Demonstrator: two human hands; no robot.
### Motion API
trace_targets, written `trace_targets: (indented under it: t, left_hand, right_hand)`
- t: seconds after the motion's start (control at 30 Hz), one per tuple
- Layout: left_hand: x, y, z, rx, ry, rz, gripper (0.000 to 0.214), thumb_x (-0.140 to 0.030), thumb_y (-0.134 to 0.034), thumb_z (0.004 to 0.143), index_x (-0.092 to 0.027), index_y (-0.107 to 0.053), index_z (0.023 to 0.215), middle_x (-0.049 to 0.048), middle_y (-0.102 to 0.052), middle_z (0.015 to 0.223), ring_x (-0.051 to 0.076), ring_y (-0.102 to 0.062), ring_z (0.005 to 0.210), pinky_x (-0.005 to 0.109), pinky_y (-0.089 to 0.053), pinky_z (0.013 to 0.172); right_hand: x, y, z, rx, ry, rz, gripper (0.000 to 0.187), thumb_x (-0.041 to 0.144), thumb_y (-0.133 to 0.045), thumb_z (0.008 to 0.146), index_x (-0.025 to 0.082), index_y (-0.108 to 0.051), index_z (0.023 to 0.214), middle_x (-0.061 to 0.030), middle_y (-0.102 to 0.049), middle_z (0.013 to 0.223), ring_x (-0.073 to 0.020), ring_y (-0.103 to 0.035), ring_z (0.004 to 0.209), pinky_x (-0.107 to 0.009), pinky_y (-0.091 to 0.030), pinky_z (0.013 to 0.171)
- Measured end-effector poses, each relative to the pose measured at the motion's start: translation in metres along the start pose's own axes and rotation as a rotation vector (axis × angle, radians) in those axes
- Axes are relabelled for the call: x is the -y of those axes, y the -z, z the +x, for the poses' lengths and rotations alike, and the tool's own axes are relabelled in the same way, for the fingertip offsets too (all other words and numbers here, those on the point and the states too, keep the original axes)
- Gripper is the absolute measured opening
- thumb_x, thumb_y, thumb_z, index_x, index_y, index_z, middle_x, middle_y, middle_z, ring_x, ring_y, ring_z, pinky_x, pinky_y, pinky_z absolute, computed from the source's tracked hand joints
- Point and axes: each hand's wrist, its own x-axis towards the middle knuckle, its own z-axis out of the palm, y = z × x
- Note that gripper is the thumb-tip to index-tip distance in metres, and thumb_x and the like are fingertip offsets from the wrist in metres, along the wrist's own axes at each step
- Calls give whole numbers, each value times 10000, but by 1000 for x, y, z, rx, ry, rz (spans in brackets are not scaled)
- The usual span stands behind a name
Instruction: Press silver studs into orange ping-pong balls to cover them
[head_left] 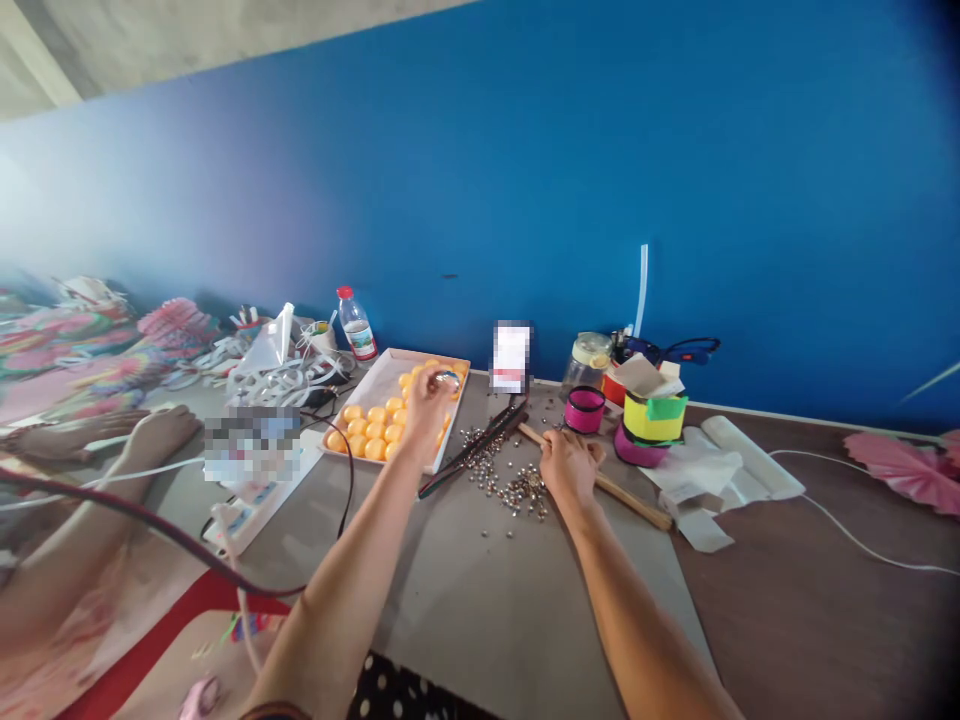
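Note:
My left hand (427, 410) is raised over a shallow white box (365, 390) that holds rows of orange-yellow balls (375, 430). Its fingers pinch a small, shiny, clear-looking round piece (448, 380). My right hand (570, 465) rests with curled fingers at the right edge of a scatter of small metallic beads (525, 490). Beneath that hand a wooden stick (634, 500) passes across the table; whether the fingers grip the stick or a bead is hidden. Left of the beads lies a dark, long, thin tool or strap (480, 445).
A phone (511, 358) leans against the blue wall. Behind my right hand are a pink tape roll (584, 410), a jar (587, 360) and a yellow-pink container (652, 420). A bottle (356, 325) stands behind the box. Another person's hands (161, 430), a power strip (262, 500) and cables are left.

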Motion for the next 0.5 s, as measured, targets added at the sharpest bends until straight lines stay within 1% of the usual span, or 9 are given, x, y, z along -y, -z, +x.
trace_targets:
  t: [0.07, 0.1, 0.13, 0.17, 0.2, 0.27, 0.33, 0.4, 0.5]
  left_hand:
    - [1, 25, 26, -82, -106, 311, 207, -214, -659, 729, -195, -619, 932, 28, -614, 887, 153, -569, 827, 255, -434, 759]
    - [2, 38, 38, -128, -117, 466, 224, -196, -637, 734, -191, -608, 955, 35, -617, 909, 164, -569, 848, 267, -432, 782]
    - [3, 52, 49, -150, -96, 627, 256, -185, -613, 743, -185, -593, 998, 46, -620, 944, 174, -572, 868, 279, -431, 799]
    - [5, 65, 58, -143, -63, 808, 284, -182, -584, 760, -177, -576, 1044, 61, -621, 982, 183, -575, 890, 293, -430, 816]
    - [8, 77, 66, -111, -24, 979, 305, -189, -555, 780, -173, -557, 1085, 75, -620, 1011, 194, -576, 916, 309, -428, 834]
    - [13, 94, 76, -91, 0, 1064, 303, -169, -547, 774, -160, -563, 1077, 110, -612, 1060, 233, -564, 982, 356, -408, 885]
    - [19, 104, 80, -67, 10, 1120, 301, -134, -541, 756, -170, -576, 1053, 122, -600, 1100, 267, -529, 1069, 391, -375, 938]
    - [25, 108, 82, -44, 21, 1161, 330, -108, -539, 737, -177, -580, 1058, 133, -590, 1114, 290, -502, 1119, 409, -355, 962]
    - [32, 111, 84, -14, 34, 1192, 400, -77, -554, 695, -182, -583, 1080, 145, -566, 1147, 306, -495, 1138, 407, -360, 960]
  right_hand:
    - [1, 1, 0, 14, -6, -3, 164, 151, -513, 850, 188, -663, 905, -78, -678, 890, -207, -548, 868, -360, -204, 822]
    - [1, 1, 0, 17, -9, -2, 162, 155, -514, 849, 188, -664, 903, -79, -679, 888, -208, -548, 867, -362, -205, 820]
    - [2, 2, 1, 16, -11, 1, 162, 156, -516, 847, 189, -665, 903, -78, -679, 886, -209, -547, 867, -363, -205, 819]
    - [2, 2, 1, 14, -13, 5, 165, 152, -518, 843, 190, -666, 904, -77, -680, 885, -210, -548, 867, -365, -206, 820]
    - [3, 2, 1, 13, -14, 9, 170, 144, -519, 838, 190, -667, 905, -75, -681, 886, -210, -549, 868, -366, -207, 821]
    - [3, 2, 1, 13, -14, 15, 181, 125, -522, 824, 190, -668, 910, -72, -685, 899, -212, -554, 873, -367, -212, 821]
    - [3, 2, 1, 17, -15, 14, 188, 116, -527, 814, 189, -668, 916, -72, -687, 917, -215, -559, 881, -370, -218, 823]
    - [3, 1, 1, 21, -17, 8, 189, 119, -529, 811, 190, -667, 918, -73, -687, 922, -219, -561, 889, -372, -221, 824]
    - [2, 1, 1, 21, -13, -3, 185, 128, -529, 811, 192, -664, 920, -76, -684, 915, -225, -559, 892, -375, -222, 827]
